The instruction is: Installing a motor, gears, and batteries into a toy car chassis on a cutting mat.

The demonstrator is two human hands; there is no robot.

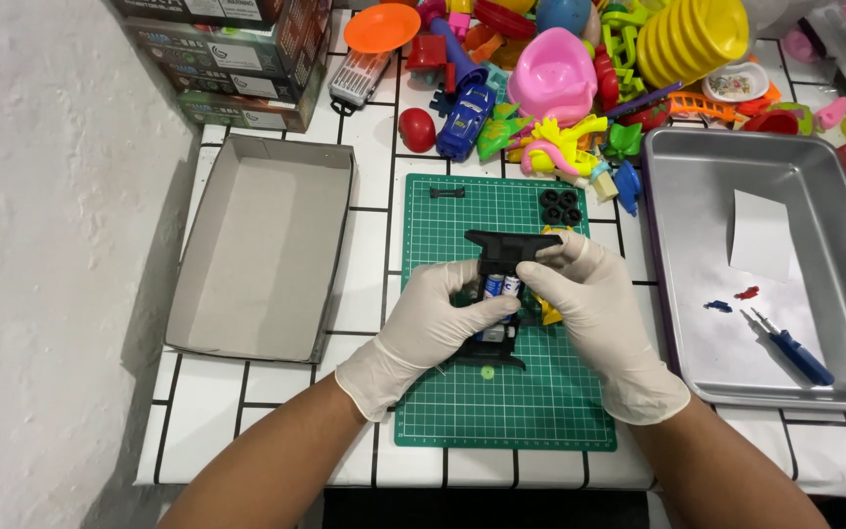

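Observation:
Both my hands wear white gloves and hold a black toy car chassis (503,257) over the green cutting mat (462,402). My left hand (433,318) grips its left side, thumb by the two batteries (501,286) seated in it. My right hand (585,294) holds the right side, fingers on the upper black part. A yellow piece (549,313) shows under my right hand. Several black wheels (560,207) and a small black axle (446,193) lie at the mat's far end. A small green dot (488,372) sits below the chassis.
An open grey cardboard box (261,245) lies left of the mat. A metal tray (697,186) at the right holds a blue screwdriver (793,350), a white paper (762,235) and small red and blue bits. A heap of colourful plastic toys (560,78) fills the back. Stacked boxes (237,59) stand back left.

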